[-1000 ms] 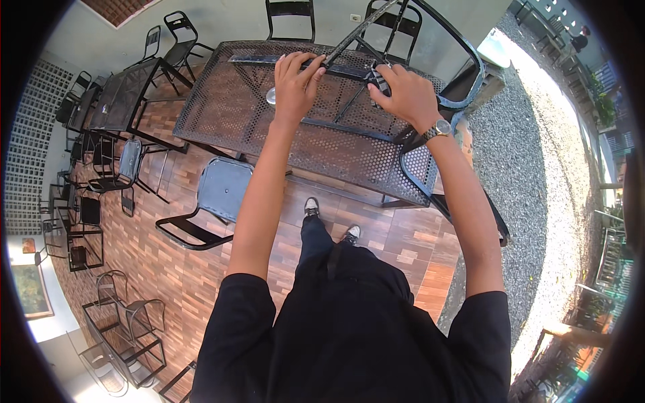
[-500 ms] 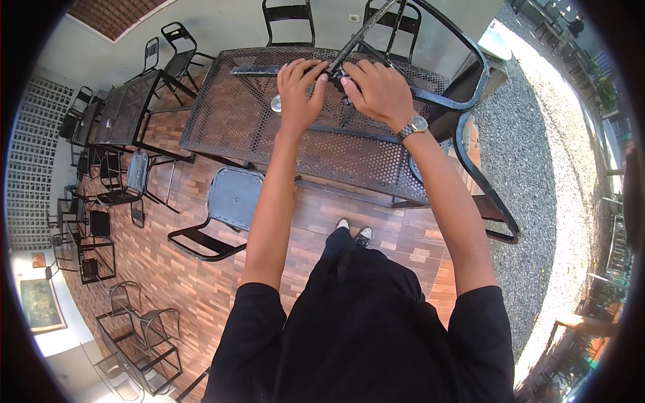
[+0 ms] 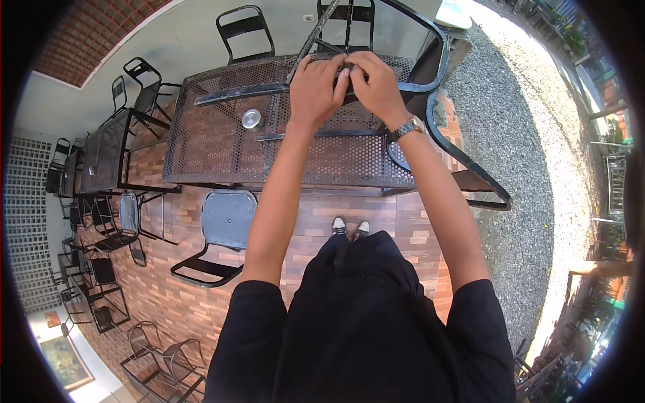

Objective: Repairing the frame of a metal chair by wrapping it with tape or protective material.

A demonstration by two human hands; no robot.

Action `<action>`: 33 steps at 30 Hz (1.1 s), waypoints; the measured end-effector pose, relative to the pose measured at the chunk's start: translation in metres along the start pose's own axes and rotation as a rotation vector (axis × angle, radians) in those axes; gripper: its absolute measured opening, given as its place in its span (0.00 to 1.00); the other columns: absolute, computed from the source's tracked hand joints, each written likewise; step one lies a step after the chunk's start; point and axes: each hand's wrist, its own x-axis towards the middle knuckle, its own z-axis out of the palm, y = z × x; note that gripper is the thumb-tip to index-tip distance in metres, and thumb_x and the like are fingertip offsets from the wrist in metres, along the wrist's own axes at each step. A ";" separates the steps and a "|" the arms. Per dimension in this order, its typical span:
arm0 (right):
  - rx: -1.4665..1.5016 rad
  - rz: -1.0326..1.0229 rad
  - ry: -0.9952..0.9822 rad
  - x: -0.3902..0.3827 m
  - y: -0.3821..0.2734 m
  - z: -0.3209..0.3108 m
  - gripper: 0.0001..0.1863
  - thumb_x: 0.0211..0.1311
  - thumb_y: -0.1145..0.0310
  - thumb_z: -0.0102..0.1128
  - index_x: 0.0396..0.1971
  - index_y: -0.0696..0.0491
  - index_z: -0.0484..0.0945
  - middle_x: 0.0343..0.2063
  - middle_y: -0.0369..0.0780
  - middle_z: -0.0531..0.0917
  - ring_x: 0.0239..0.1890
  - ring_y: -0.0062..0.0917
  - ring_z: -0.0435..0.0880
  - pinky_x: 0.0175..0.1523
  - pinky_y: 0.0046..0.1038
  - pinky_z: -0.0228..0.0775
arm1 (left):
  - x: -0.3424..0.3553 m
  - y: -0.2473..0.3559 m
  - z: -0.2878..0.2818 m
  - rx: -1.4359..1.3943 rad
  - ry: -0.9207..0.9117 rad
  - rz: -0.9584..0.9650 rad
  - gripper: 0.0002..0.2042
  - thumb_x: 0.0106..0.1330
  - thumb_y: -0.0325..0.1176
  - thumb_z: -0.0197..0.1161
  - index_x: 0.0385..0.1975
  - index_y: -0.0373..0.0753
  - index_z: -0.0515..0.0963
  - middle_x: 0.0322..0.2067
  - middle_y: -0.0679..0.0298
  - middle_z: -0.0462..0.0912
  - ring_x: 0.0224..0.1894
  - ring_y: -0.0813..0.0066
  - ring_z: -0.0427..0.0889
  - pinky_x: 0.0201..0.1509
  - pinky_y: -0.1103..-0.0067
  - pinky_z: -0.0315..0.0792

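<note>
A folding metal chair point(image 3: 440, 64) with a chipped black frame lies tipped over on a perforated metal table point(image 3: 222, 148). My left hand point(image 3: 316, 91) and my right hand point(image 3: 376, 86) meet at a joint of the chair's bars, thumbs side by side. Both have their fingers bent and pressed together there. Whatever small part they grip is hidden behind the fingers. One long flat bar point(image 3: 235, 95) of the chair reaches out leftward from my left hand. A small round silvery dish point(image 3: 251, 119) rests on the table, left of my left wrist.
A grey-seated folding chair point(image 3: 228, 218) stands at the table's near side. Two black chairs point(image 3: 245, 30) are against the wall behind it. Another dark table point(image 3: 104, 151) with chairs is to the left. Gravel point(image 3: 497, 134) borders the tiled floor on the right.
My view has shifted, so the table and chair sit further left in it. My hands stay at the bar joint, the fingers now drawn closer together.
</note>
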 end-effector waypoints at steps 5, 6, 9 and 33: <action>-0.493 -0.135 -0.286 -0.020 0.027 -0.054 0.12 0.70 0.64 0.57 0.47 0.48 0.84 0.32 0.40 0.88 0.37 0.38 0.87 0.41 0.40 0.77 | 0.000 -0.004 -0.004 0.117 -0.002 0.131 0.10 0.70 0.36 0.61 0.45 0.43 0.86 0.45 0.62 0.86 0.56 0.58 0.80 0.69 0.58 0.66; -0.492 -0.137 -0.287 -0.019 0.029 -0.056 0.12 0.70 0.64 0.57 0.47 0.48 0.84 0.32 0.40 0.88 0.37 0.38 0.87 0.41 0.40 0.77 | 0.002 -0.001 -0.005 0.177 0.015 0.130 0.10 0.69 0.36 0.62 0.44 0.43 0.86 0.45 0.63 0.85 0.58 0.57 0.78 0.70 0.57 0.65; -0.471 -0.141 -0.249 -0.021 0.033 -0.053 0.12 0.71 0.58 0.53 0.37 0.48 0.83 0.24 0.39 0.86 0.24 0.38 0.85 0.26 0.41 0.74 | 0.002 0.018 -0.001 0.291 0.026 0.099 0.09 0.68 0.35 0.63 0.42 0.42 0.87 0.48 0.63 0.84 0.59 0.56 0.76 0.69 0.59 0.65; -0.361 -0.188 -0.543 -0.001 0.046 -0.055 0.23 0.77 0.51 0.47 0.31 0.52 0.83 0.22 0.46 0.86 0.26 0.45 0.87 0.32 0.46 0.79 | -0.001 0.017 0.020 0.516 0.109 -0.026 0.08 0.59 0.40 0.63 0.27 0.44 0.84 0.26 0.66 0.83 0.32 0.61 0.82 0.40 0.65 0.73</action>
